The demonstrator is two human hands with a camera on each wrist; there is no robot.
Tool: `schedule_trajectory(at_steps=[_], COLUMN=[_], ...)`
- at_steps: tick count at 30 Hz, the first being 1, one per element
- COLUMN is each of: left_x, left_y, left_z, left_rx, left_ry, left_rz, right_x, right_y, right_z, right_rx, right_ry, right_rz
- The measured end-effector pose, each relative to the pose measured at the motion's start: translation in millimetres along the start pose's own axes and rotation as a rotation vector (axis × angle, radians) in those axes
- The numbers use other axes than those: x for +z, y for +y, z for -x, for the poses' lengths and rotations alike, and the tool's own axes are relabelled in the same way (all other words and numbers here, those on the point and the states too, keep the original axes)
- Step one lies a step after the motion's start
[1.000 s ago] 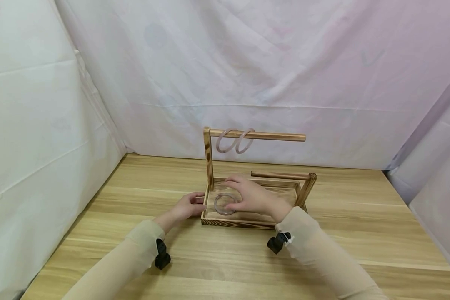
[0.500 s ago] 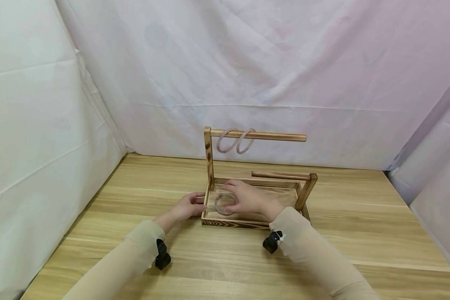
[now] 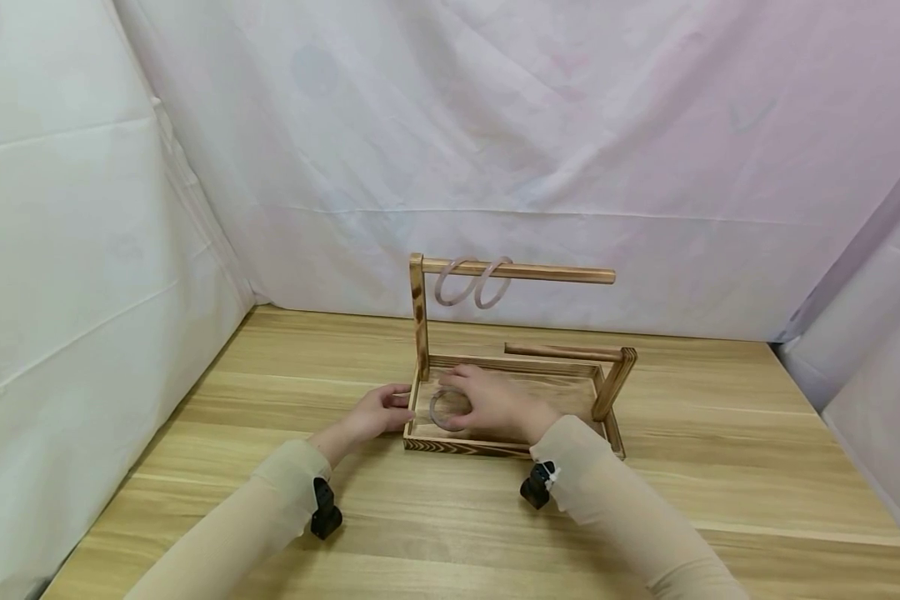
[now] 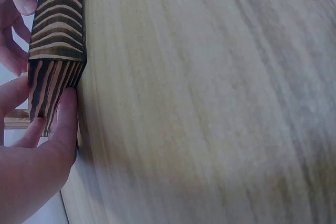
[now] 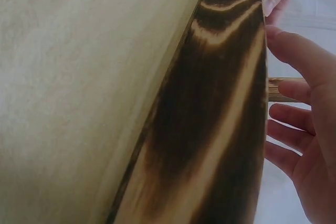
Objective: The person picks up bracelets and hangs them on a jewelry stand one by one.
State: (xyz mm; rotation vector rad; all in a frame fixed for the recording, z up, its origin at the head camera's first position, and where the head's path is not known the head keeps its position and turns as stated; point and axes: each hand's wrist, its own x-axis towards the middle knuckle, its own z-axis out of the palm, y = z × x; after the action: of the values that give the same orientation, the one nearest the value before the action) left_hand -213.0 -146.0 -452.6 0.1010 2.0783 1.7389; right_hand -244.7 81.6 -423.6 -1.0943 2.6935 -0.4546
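Note:
In the head view, a wooden bangle stand point(image 3: 469, 448) with a shallow tray base stands on the table. A pale purplish bangle point(image 3: 437, 412) lies in the left part of the tray. My right hand point(image 3: 493, 406) is over it, thumb and fingers spread apart and overlapping the bangle's right side. My left hand point(image 3: 371, 414) holds the tray's left end. In the left wrist view, its fingers point(image 4: 64, 116) press the striped end wall, and the thumb is up at the rim. The right wrist view shows the right hand's fingers point(image 5: 291, 124) at the tray's front rim; the bangle is hidden there.
Two more bangles point(image 3: 456, 282) hang on the upper bar point(image 3: 558, 272). A lower bar point(image 3: 562, 352) reaches inward from a short post point(image 3: 613, 385) at the right, near the right forearm. Pale cloth point(image 3: 540, 150) encloses the wood-grain table point(image 3: 330, 350) at the back and sides.
My right hand has moved a little left and down over the bangle in the tray. The left hand keeps its place, and the stand has shifted very slightly right in view.

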Motion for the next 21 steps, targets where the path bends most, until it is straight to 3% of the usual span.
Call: schedule_trajectory(at_steps=[14, 21], left_x=[0.8, 1.3], left_y=[-1.2, -0.5], left_z=[-0.5, 0.7], left_rx=[-0.02, -0.005], left_ry=[0.026, 0.009], left_rz=[-0.002, -0.008], right_x=[11.8, 14.1], right_y=[3.0, 3.5], right_z=[-9.5, -12.8], right_rx=[-0.009, -0.026], right_ry=[-0.034, -0.03], right_rz=[0.063, 0.089])
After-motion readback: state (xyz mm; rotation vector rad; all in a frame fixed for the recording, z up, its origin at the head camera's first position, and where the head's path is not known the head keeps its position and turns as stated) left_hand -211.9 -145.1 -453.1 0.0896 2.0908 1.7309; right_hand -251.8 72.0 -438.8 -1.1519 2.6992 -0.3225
